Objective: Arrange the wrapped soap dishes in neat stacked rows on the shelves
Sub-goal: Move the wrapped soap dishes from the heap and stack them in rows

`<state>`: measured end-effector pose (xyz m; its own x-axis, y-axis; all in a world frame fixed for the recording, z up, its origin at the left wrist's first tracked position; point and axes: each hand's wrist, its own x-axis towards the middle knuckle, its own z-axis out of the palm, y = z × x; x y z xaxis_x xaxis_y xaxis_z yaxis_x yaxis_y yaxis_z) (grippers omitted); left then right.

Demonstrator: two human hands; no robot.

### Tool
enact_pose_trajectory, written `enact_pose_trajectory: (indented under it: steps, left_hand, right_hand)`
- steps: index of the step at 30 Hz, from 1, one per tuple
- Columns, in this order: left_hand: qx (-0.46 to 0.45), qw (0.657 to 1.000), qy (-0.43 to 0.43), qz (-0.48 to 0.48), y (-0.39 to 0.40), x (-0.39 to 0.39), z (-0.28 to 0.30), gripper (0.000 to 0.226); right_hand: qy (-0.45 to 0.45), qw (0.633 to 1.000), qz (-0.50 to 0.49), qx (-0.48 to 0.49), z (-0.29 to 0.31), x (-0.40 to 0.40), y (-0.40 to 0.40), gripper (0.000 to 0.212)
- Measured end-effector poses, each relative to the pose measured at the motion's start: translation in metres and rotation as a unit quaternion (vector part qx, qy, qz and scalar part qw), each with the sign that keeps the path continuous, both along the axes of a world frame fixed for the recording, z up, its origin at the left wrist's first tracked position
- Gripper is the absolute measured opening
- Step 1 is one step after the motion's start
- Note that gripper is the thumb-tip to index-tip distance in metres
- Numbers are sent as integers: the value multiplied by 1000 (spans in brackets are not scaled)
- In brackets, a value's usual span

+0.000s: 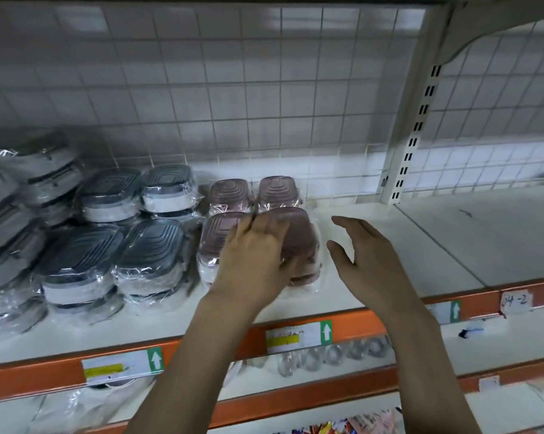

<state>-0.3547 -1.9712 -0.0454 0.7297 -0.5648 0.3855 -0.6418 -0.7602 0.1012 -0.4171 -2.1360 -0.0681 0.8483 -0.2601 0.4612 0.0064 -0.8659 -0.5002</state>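
A person's left hand (pixel 258 261) lies flat, fingers together, pressing on the front right stack of pink soap dishes (pixel 299 245) on the shelf (pixel 405 233), while the right hand (pixel 363 255) hovers just beside it, spread and holding nothing. Four pink stacks sit in a two-by-two block, the rear pair (pixel 255 192) against the wire grid back (pixel 233 89). To their left, grey dishes (pixel 151 245) stand in similar wrapped stacks, though the far-left ones (pixel 11 220) lean and look untidy. By the look of it, the work is well under way: the pink block is nearly squared, the leaning grey stacks remain, and the shelf's right side is bare. Price labels (pixel 299 336) line the orange edge; glassware (pixel 333 355) sits below. Nothing blocks the hands.
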Motion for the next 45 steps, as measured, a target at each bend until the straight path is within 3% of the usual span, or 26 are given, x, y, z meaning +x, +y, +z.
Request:
enact_pose_trajectory:
  steps: [9, 13, 19, 33, 45]
  left_hand:
    - [-119, 978, -70, 155, 143, -9, 14, 43]
    - [-117, 962, -68, 238, 207, -23, 6, 30]
    - [-121, 935, -39, 331, 312, -43, -12, 28]
    - [-98, 879, 5, 467, 624, -73, -36, 35]
    - [-149, 838, 24, 524, 807, -57, -63, 35]
  right_hand:
    - [-95, 984, 149, -19, 22, 51, 109, 36]
    - [-101, 968, 229, -13, 23, 66, 184, 36]
    - [-66, 947, 315, -15, 8, 69, 296, 38]
    - [-20, 923, 383, -36, -23, 65, 603, 37]
    - [17, 898, 438, -38, -34, 112, 796, 36]
